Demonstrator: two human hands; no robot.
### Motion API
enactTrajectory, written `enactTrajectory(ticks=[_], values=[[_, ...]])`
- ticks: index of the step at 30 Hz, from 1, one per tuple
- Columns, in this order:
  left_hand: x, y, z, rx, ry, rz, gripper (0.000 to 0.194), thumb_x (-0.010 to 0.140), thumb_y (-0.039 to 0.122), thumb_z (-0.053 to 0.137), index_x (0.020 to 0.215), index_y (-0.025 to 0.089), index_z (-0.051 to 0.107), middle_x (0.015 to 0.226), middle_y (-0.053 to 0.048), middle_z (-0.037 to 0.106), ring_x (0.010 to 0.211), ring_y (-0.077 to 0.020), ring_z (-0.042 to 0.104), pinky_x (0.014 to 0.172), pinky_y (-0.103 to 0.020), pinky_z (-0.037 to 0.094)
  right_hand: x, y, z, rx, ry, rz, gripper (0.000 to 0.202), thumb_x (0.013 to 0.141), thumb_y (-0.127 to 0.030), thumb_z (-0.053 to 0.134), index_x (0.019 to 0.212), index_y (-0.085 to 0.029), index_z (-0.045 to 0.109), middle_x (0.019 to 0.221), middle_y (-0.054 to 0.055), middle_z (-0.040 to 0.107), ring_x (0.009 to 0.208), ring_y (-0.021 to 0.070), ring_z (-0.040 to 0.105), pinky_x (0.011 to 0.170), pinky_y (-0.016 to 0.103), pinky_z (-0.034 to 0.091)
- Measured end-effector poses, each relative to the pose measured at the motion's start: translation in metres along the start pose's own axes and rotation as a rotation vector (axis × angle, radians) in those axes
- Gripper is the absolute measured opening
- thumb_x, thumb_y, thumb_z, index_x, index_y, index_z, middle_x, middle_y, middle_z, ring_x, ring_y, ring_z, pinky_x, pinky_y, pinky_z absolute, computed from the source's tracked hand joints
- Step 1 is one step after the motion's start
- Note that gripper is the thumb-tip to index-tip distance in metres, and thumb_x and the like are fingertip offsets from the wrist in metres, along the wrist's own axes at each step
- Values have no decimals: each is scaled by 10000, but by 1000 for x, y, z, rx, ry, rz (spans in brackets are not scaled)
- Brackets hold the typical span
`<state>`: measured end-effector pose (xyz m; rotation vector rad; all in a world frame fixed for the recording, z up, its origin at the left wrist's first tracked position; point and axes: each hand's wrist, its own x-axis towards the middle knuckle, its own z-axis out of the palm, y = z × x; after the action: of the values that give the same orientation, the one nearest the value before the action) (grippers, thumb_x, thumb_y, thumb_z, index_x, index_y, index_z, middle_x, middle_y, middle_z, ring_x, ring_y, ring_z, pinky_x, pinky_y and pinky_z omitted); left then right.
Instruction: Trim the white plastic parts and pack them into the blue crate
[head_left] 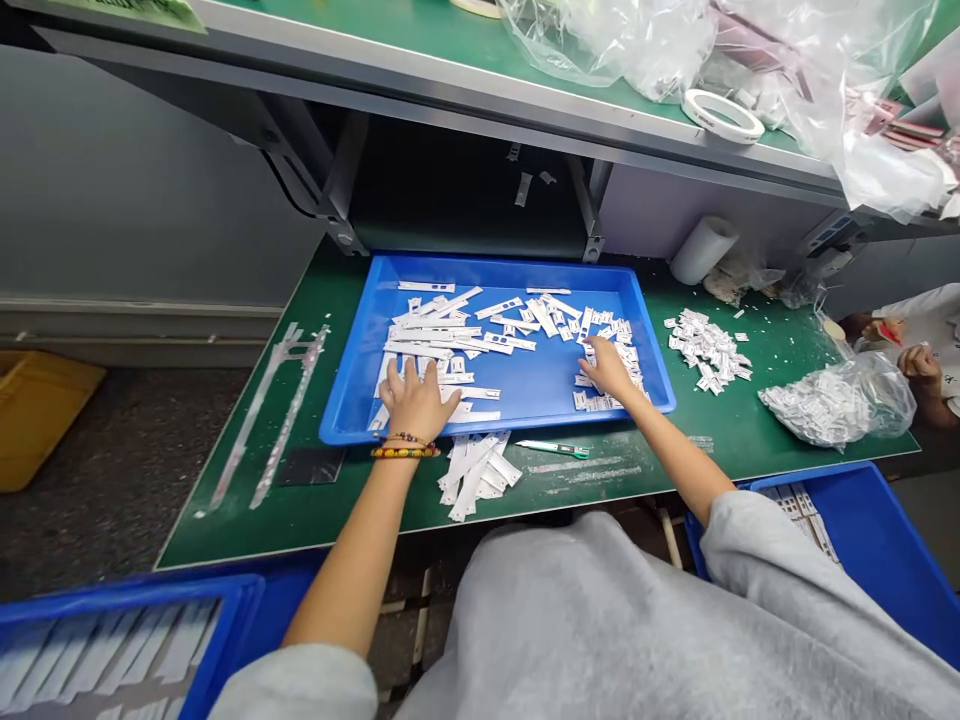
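My left hand [411, 402] lies with fingers spread on long white plastic strips [431, 335] in the left half of a blue tray [510, 268]. It grips none of them. At the tray's right side my right hand [606, 370] reaches down to a heap of small white plastic pieces [596, 403]. Its thumb and forefinger look apart, with nothing visible held between them; the other fingers are partly hidden. More strips with square cut-outs lie loosely across the tray's middle. In front of the tray are a pile of white strips [480, 472] and a green-handled utility knife [559, 449].
To the right lie a pile of small white pieces [709, 348] and a filled clear bag [832, 402], beside another person's hand [921, 365]. A dark conveyor belt [465, 215] stands behind the tray. Overhead, a shelf [420, 50] holds plastic bags and a tape roll [722, 116].
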<state>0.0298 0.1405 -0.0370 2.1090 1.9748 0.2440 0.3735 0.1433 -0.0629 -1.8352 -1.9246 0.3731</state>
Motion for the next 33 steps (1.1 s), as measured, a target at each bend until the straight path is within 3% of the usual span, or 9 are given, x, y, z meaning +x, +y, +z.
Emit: enactTrajectory(ticks=[3,5,12,17,20,23,27,30,33], values=[[32,-5,4,45,-223,-137,941,810,554,616,1540,47,305,1634,-309,162,1517,-495,79,1134,-725,184,42,-4,13,-6,-66,-39,377,854,-188,596,1223,-126,559,1266,178,610,1208,316,534,1052,472,429],[43,-10,10,14,-294,-159,937,813,581,608,1543,79,304,1633,-295,193,1503,-491,151,1110,-731,235,58,-13,21,-4,-115,-70,386,839,-180,621,1216,-119,563,1279,178,602,1219,315,522,1067,464,416],[45,-27,32,-150,-57,-48,536,804,308,680,1306,135,604,1322,-217,591,1222,-407,540,1036,-564,444,41,-56,51,118,-256,-353,347,890,-223,597,1227,-150,559,1277,144,587,1204,276,508,1091,460,384],[45,-22,30,-255,-66,-84,399,808,305,700,1170,138,674,1162,-164,607,1048,-326,624,951,-455,510,4,-81,55,179,-352,-379,276,898,-235,601,1166,-169,597,1185,119,628,1119,270,545,1038,451,425],[36,-15,18,-307,98,-10,332,859,290,639,1152,136,671,1202,-164,602,1144,-334,575,1012,-453,463,-11,-94,48,184,-358,-402,227,928,-236,557,1136,-164,613,1144,124,646,1085,275,557,984,436,451],[8,-11,6,-375,323,82,259,925,235,515,1123,153,660,1196,-135,622,1156,-289,564,1041,-427,428,-20,-103,38,154,-294,-391,216,950,-254,527,1118,-155,619,1070,129,658,1024,281,567,923,427,461],[-68,-14,14,-392,503,45,152,928,250,519,967,186,652,1016,-111,641,1013,-266,589,965,-430,436,-45,-116,25,167,-211,-369,196,974,-294,489,1046,-174,626,947,111,658,927,260,580,838,389,467],[-129,-14,39,-394,438,-4,138,908,296,562,965,189,628,978,-118,624,959,-276,579,907,-431,448,-84,-128,21,221,-290,-323,198,987,-320,470,971,-208,633,851,70,657,817,212,596,752,330,472],[-162,-5,62,-361,318,-118,556,810,479,680,1224,131,548,1187,-200,561,1115,-361,526,966,-501,420,-124,-133,26,218,-469,-168,219,985,-370,492,1002,-217,648,847,55,681,758,194,621,712,312,485]])
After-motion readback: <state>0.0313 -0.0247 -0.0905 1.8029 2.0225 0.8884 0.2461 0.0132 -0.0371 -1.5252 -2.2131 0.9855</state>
